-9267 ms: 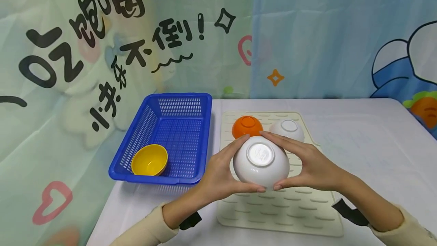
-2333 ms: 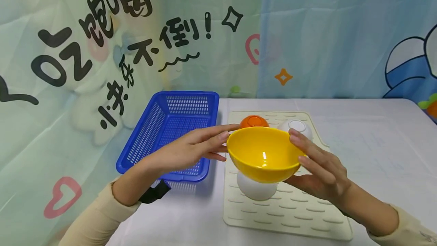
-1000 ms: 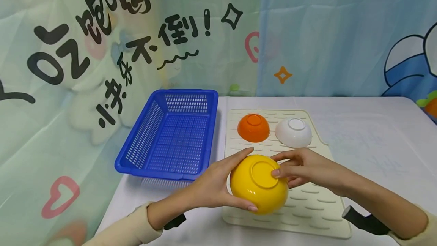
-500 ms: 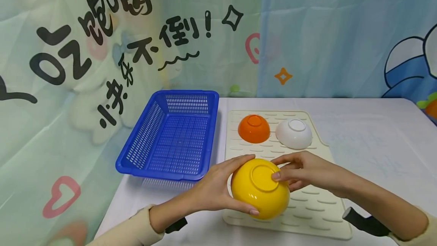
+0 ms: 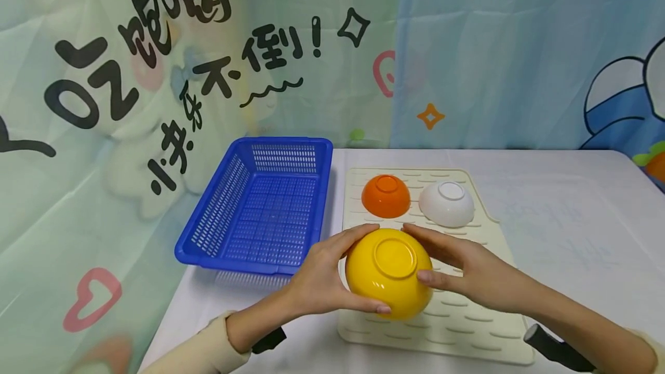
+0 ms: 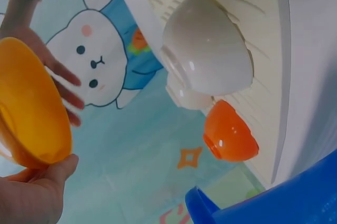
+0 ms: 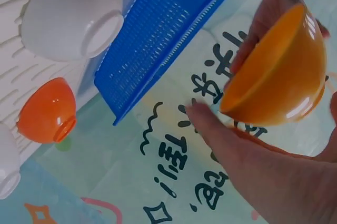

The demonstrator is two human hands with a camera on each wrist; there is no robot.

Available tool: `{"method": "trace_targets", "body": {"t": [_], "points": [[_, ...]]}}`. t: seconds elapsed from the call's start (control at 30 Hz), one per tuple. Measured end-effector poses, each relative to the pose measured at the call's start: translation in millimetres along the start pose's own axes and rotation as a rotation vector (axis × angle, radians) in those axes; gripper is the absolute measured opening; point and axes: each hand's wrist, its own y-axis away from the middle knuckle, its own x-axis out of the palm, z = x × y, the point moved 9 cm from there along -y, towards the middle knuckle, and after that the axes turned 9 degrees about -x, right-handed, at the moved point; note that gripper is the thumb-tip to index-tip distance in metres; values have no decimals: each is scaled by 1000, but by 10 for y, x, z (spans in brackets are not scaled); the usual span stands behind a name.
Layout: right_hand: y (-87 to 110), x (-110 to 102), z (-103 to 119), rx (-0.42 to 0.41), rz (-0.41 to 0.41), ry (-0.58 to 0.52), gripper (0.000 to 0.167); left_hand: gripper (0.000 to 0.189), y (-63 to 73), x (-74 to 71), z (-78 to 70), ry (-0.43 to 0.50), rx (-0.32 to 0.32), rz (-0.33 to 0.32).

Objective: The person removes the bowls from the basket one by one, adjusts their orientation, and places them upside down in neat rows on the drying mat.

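A yellow bowl, bottom up, is held above the drying mat between both hands. My left hand grips its left side, thumb at the near rim and fingers at the far rim. My right hand holds it from the other side, thumb on the wall beside the foot ring and fingers at the far rim. A larger white bowl stands upside down on the mat, mostly hidden behind the yellow one in the head view. Farther back sit an upturned orange bowl and a smaller white bowl.
Left of the mat, a blue plastic basket with perforated walls stands on the white-covered table. Printed curtains hang behind and to the left of the table.
The yellow bowl has gone from the basket to the hands and been turned over. The white bowl held earlier is on the mat. Lately my right hand shifted its grip and the bowl rose slightly.
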Motion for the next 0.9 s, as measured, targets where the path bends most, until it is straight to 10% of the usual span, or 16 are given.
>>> {"method": "trace_targets", "body": {"t": [0.27, 0.9], "points": [[138, 71, 208, -217, -150, 334, 110, 98, 19, -51, -38, 2, 58, -18], [229, 55, 111, -246, -205, 420, 99, 100, -38, 121, -8, -9, 46, -34]]}}
